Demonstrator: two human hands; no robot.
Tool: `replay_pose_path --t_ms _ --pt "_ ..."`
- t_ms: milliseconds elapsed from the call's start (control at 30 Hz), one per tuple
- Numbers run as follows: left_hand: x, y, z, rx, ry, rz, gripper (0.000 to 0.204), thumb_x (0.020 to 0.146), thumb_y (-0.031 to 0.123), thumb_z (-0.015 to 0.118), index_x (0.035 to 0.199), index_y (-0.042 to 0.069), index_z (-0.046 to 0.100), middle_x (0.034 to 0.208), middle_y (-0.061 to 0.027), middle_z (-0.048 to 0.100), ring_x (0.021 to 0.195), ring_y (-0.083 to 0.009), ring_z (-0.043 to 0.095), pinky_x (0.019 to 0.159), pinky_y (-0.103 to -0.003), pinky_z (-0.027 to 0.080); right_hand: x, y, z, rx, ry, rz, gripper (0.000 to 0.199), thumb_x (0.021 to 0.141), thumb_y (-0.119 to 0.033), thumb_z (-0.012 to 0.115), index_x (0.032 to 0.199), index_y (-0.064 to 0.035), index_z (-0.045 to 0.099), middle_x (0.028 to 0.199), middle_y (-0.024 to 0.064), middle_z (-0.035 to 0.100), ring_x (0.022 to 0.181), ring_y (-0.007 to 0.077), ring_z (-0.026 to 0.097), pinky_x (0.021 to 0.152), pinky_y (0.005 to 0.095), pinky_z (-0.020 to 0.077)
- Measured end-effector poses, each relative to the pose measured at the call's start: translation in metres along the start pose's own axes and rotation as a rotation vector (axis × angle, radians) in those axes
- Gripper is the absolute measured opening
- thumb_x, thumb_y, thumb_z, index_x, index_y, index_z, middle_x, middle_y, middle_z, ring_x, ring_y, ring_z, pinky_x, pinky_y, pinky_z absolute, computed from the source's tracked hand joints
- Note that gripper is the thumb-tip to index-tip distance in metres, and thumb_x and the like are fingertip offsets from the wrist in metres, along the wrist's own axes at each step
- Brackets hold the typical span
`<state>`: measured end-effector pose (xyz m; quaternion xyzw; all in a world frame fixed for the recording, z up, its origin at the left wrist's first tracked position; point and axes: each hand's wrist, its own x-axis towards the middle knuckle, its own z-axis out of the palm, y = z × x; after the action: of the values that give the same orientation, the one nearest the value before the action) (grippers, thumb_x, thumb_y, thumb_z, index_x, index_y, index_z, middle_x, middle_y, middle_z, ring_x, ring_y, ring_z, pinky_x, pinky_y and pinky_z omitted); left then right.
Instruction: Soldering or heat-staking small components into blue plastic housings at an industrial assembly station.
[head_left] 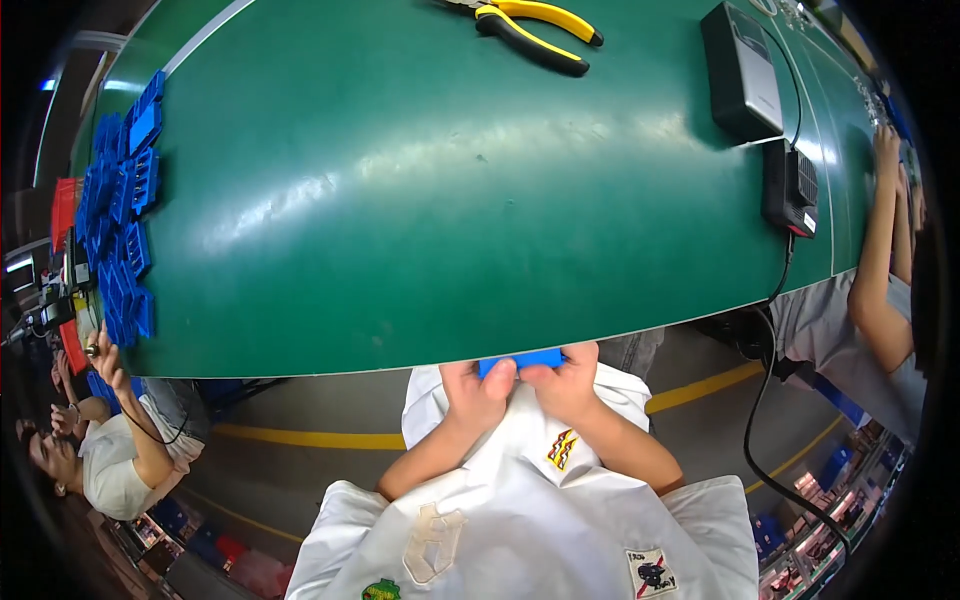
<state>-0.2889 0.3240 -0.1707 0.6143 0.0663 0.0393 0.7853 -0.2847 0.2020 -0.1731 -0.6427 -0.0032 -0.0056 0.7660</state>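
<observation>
Head view: left hand (478,392) and right hand (568,383) fingers pinch blue part (520,362) together.

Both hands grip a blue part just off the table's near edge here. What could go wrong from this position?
The blue part is held by the left hand and right hand past the green table edge, above the lap; a slip would likely drop it to the floor. The black cable hanging off the table edge near the right elbow could snag. The stacked blue trays sit at the far left edge, close to a co-worker's hand.
</observation>
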Motion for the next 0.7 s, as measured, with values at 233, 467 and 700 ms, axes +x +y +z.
replay_pose_path --t_ms 233,467,700 --pt "-0.012 0.000 -0.013 -0.061 -0.168 -0.095 0.065 0.083 0.054 0.065 0.113 -0.003 0.058 0.094 -0.0073 0.063 0.072 -0.0125 0.060 0.061 -0.024 0.048 0.004 -0.010 -0.011 -0.021 -0.237 -0.122 0.032 0.086 -0.024 0.071 0.104 0.0012 0.063 0.086 0.0073 0.067 0.074 0.0165 0.064 0.067 0.0290 0.0499" --pt "-0.012 0.007 -0.016 -0.165 -0.253 -0.227 0.071 0.086 0.060 0.055 0.117 -0.004 0.053 0.099 -0.0114 0.063 0.074 -0.0156 0.061 0.058 -0.027 0.050 -0.005 -0.022 -0.002 0.238 -0.132 0.157 0.020 0.092 -0.015 0.061 0.101 0.0031 0.061 0.081 0.0068 0.065 0.062 0.0117 0.061 0.055 0.0253 0.0486" --pt "-0.010 0.013 -0.007 -0.113 -0.222 -0.201 0.061 0.091 0.051 0.054 0.118 -0.004 0.051 0.098 -0.0109 0.063 0.071 -0.0149 0.062 0.056 -0.026 0.051 -0.005 -0.015 -0.003 0.148 -0.128 0.123 0.042 0.094 -0.035 0.059 0.106 0.0049 0.056 0.083 0.0069 0.061 0.061 0.0129 0.059 0.051 0.0254 0.0477"
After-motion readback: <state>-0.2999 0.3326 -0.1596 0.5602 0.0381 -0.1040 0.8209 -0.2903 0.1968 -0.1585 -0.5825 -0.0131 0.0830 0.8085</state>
